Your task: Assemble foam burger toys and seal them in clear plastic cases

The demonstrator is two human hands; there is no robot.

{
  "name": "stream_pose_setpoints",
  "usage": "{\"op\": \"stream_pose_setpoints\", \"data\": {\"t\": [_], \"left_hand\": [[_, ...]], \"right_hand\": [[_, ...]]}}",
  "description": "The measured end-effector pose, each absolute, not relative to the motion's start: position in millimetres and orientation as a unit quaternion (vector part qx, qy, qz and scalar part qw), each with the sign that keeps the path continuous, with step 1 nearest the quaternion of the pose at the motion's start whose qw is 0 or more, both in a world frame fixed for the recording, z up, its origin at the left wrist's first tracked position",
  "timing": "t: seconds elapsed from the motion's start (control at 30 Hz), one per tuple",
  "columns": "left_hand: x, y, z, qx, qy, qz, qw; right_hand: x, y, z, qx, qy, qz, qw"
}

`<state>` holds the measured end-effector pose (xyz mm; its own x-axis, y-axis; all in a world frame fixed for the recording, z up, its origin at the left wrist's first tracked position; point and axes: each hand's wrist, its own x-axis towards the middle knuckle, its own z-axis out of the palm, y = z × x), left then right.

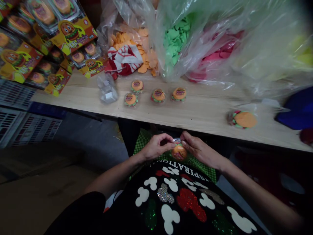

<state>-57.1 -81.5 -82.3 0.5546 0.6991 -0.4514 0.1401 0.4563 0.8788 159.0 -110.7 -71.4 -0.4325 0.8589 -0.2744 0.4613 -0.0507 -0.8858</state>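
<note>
Close to my body, just below the table's front edge, a small toy burger in a clear plastic case (pixel 179 152) is between my hands. My left hand (pixel 157 146) pinches its left upper edge between thumb and fingers. On the other side my right hand (pixel 195 147) grips the case with thumb and fingertips. Beyond them on the table lie several packed burgers, among them one burger (pixel 179 94) and another burger (pixel 158 95). A larger stacked burger (pixel 245 119) without a printed label on its top rests farther right.
Clear bags of orange pieces (pixel 146 62), green pieces (pixel 177 39) and pink pieces (pixel 217 52) line the back of the wooden table (pixel 202 111). Display boxes (pixel 70 36) are stacked at the left. A bundle of clear plastic (pixel 107 91) and a blue object (pixel 297 109) flank the burgers.
</note>
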Motion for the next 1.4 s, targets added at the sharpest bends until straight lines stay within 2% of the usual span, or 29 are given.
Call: {"op": "stream_pose_setpoints", "data": {"t": [0.27,0.53,0.8,1.03,1.23,1.4], "left_hand": [[-41,-85,-73,0.616,0.463,0.210,0.601],[-50,-85,-69,0.649,0.451,0.184,0.585],[-53,-84,-63,0.714,0.420,0.208,0.519],[-57,-93,-81,0.710,0.408,0.239,0.522],[-59,-89,-76,0.602,0.453,0.185,0.631],[-54,-84,-69,0.691,0.421,0.200,0.553]], "right_hand": [[152,-118,-74,-0.460,-0.715,0.490,0.191],[151,-125,-79,-0.491,-0.687,0.507,0.176],[144,-129,-83,-0.482,-0.724,0.452,0.197],[139,-131,-88,-0.445,-0.744,0.471,0.161],[150,-128,-79,-0.481,-0.710,0.493,0.143],[153,-121,-72,-0.461,-0.773,0.404,0.162]]}}
